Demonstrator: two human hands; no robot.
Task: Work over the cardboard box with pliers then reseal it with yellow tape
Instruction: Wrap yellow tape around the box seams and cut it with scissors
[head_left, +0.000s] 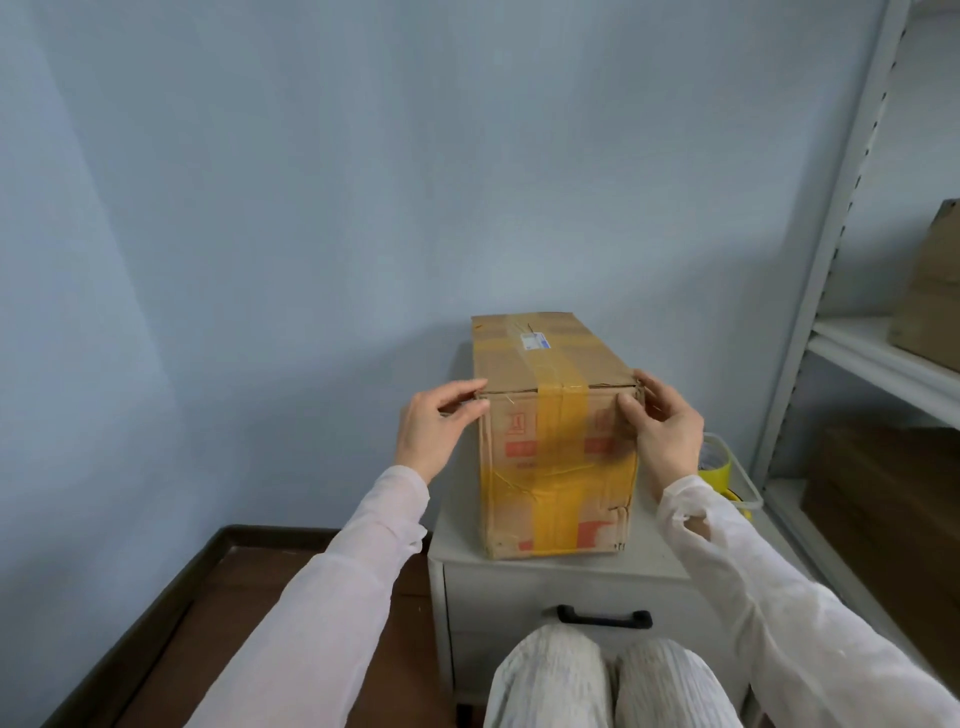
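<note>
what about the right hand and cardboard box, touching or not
Touching. In the head view the right hand has its thumb on the cardboard box front, fingers curled round its top right corner.

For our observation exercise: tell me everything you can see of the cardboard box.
The cardboard box is long, brown and closed, lying end-on to the viewer on a pale cabinet. Yellow tape runs along its top and down the near end, crossed by another band lower down. Red print marks the near end, a small white label the top. The left hand touches and the right hand grips its near upper corners.
</note>
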